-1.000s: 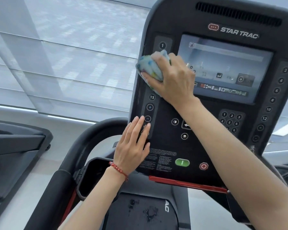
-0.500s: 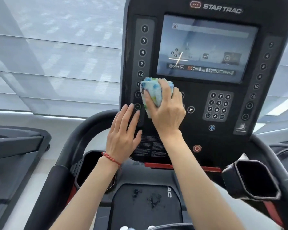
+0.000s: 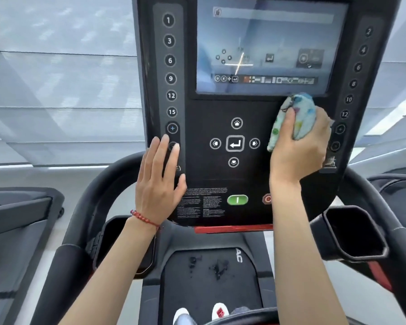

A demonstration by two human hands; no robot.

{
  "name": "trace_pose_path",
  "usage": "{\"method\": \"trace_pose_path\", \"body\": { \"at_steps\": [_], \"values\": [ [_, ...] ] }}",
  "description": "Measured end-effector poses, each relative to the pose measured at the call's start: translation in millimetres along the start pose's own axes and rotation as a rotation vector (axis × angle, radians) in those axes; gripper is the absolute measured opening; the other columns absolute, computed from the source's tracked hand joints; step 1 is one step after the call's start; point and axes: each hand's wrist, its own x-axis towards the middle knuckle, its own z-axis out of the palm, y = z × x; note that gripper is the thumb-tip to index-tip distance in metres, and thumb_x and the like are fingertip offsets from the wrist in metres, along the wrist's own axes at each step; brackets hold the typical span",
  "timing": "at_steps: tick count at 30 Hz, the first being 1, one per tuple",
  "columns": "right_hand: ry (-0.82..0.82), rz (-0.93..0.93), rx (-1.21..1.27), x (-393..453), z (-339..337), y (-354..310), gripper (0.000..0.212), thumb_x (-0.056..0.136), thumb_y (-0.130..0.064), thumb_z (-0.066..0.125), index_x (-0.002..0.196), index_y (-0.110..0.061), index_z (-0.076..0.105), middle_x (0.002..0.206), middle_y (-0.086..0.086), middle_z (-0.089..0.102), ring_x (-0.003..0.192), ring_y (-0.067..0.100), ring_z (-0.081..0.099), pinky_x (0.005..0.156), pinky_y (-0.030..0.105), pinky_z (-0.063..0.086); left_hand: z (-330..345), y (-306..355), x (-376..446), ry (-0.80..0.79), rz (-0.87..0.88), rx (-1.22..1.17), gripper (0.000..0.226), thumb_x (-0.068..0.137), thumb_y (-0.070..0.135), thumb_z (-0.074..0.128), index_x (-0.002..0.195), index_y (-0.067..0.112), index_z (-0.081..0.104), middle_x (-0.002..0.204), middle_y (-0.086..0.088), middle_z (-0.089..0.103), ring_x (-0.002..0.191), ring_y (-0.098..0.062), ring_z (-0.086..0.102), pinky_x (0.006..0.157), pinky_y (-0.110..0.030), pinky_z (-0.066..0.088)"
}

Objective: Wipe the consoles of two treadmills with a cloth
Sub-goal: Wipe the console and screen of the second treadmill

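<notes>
Pale blue cloth (image 3: pixel 298 118), soft and bunched into a wad, was clutched in the right hand (image 3: pixel 298 148) and pressed to the console (image 3: pixel 244 179) just below the screen (image 3: pixel 267 43); it looked light and easiest held balled like that. Her left hand (image 3: pixel 159 181) lay flat, fingers straight, on the console's lower left. Cup holders (image 3: pixel 354 233) either side looked dark; contents could not be told

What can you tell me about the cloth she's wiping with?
The cloth is pale blue, soft-looking fabric with small coloured spots, bunched into a wad. The right hand grips it, fingers curled over it, pressing it against the treadmill console, just below the screen's lower right corner.
</notes>
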Motion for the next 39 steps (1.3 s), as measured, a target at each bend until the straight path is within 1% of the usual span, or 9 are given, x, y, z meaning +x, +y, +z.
{"method": "trace_pose_path", "body": {
  "at_steps": [4,9,13,15,19,25,29,33,39],
  "values": [
    [-0.055,-0.159,0.030,-40.3,5.8,-20.5,0.048,0.087,-0.051,0.050,0.107,-0.010,0.064,0.089,0.009,0.067,0.075,0.023,0.065,0.059,0.025,0.046,-2.7,0.2,-0.2,-0.009,0.000,-0.024,0.044,0.089,0.010,0.053,0.129,-0.007,0.048,0.138,-0.025,0.037,0.133,-0.039,0.030,0.105,-0.051,0.035],
    [-0.175,-0.395,0.063,-113.9,10.7,-50.6,0.040,0.087,-0.051,0.053,0.106,-0.016,0.059,0.076,0.006,0.061,0.062,0.018,0.057,0.047,0.025,0.045,-8.4,-0.8,-6.7,-0.035,-0.004,-0.038,0.046,0.089,0.011,0.053,0.130,-0.008,0.045,0.138,-0.028,0.039,0.134,-0.038,0.030,0.108,-0.048,0.032],
    [-0.157,-0.511,0.068,-106.8,8.7,-39.8,0.042,0.087,-0.051,0.054,0.101,-0.013,0.066,0.070,0.005,0.059,0.058,0.017,0.054,0.045,0.026,0.045,-8.8,-2.6,-12.5,-0.052,0.002,-0.032,0.047,0.089,0.012,0.053,0.131,-0.008,0.044,0.139,-0.026,0.037,0.134,-0.037,0.030,0.109,-0.047,0.031],
    [-0.126,-0.485,0.027,-94.7,4.3,-20.8,0.044,0.089,-0.051,0.050,0.102,-0.012,0.067,0.073,0.006,0.061,0.060,0.019,0.056,0.047,0.026,0.045,-8.7,-3.0,-13.4,-0.051,0.007,-0.022,0.047,0.089,0.011,0.055,0.130,-0.009,0.046,0.138,-0.027,0.039,0.134,-0.038,0.031,0.108,-0.048,0.033],
    [-0.056,-0.257,0.024,-69.6,-8.5,25.8,0.044,0.090,-0.049,0.049,0.107,-0.010,0.061,0.089,0.011,0.067,0.074,0.023,0.064,0.063,0.024,0.049,-8.1,0.3,-15.1,-0.041,-0.002,-0.015,0.045,0.088,0.009,0.054,0.128,-0.010,0.047,0.137,-0.028,0.039,0.133,-0.039,0.032,0.106,-0.048,0.035],
    [-0.004,-0.101,0.067,-85.2,-4.3,14.5,0.037,0.086,-0.041,0.059,0.106,-0.011,0.059,0.090,0.009,0.067,0.076,0.020,0.064,0.067,0.018,0.045,-9.8,-3.8,-17.0,-0.057,0.018,-0.029,0.044,0.088,0.009,0.055,0.128,-0.010,0.048,0.138,-0.027,0.039,0.133,-0.038,0.032,0.107,-0.046,0.035],
    [-0.051,-0.221,0.071,-109.7,-4.7,1.8,0.039,0.089,-0.050,0.050,0.109,-0.017,0.053,0.084,0.008,0.065,0.071,0.018,0.062,0.057,0.023,0.050,-8.8,-5.1,-18.1,-0.035,0.024,-0.062,0.042,0.087,0.005,0.054,0.126,-0.011,0.049,0.137,-0.028,0.040,0.133,-0.038,0.032,0.106,-0.047,0.035],
    [-0.143,-0.402,0.074,-133.0,-5.4,-7.0,0.038,0.088,-0.051,0.050,0.106,-0.017,0.054,0.072,0.005,0.059,0.059,0.016,0.054,0.045,0.024,0.045,-7.4,-7.0,-18.9,-0.031,0.045,-0.059,0.043,0.087,0.004,0.055,0.127,-0.011,0.048,0.137,-0.030,0.039,0.133,-0.041,0.031,0.109,-0.047,0.031],
    [-0.176,-0.543,0.054,-114.8,-8.3,7.7,0.040,0.088,-0.052,0.051,0.107,-0.017,0.053,0.068,0.005,0.056,0.056,0.016,0.050,0.045,0.025,0.044,-2.1,13.7,-15.1,-0.026,0.033,-0.021,0.044,0.090,0.013,0.054,0.129,-0.006,0.048,0.137,-0.029,0.039,0.133,-0.040,0.029,0.111,-0.051,0.024]
  ]
}}
